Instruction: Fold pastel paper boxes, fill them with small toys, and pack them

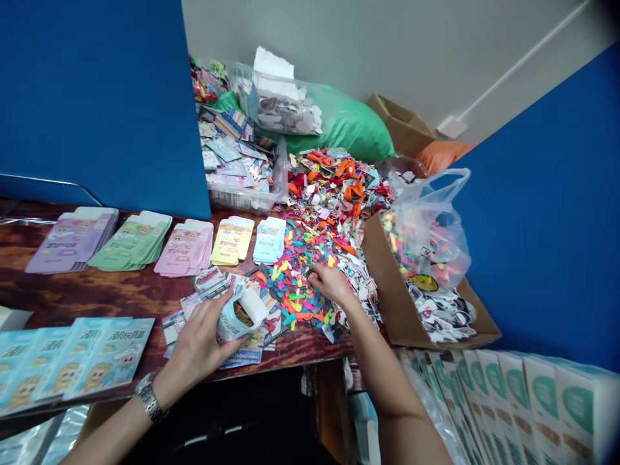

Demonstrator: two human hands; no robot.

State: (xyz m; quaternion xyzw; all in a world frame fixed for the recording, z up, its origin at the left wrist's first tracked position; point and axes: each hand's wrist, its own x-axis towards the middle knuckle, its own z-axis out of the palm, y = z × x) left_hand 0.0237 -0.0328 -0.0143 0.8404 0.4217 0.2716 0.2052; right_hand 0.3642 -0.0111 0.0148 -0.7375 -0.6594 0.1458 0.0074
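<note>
- Dark wood surface [111, 294]: flat card blanks [186, 248] stacked along the far side, in purple, green, pink, yellow, pale blue
- Teal printed packets [77, 361] fanned at near-left
- Left hand [201, 342], metal wristwatch [149, 397] on wrist: fingers [227, 345] curled around folded printed card [237, 316], loose printed sheets [256, 349] under it
- Right hand [332, 284]: fingers [317, 274] loosely bunched, touching heap of small multicoloured balloons [295, 284]
- Cardboard box [392, 290] at surface's right end, clear plastic bag [426, 226] in it
- Teal-marked white boxes [533, 400] stacked below, near-right
</note>
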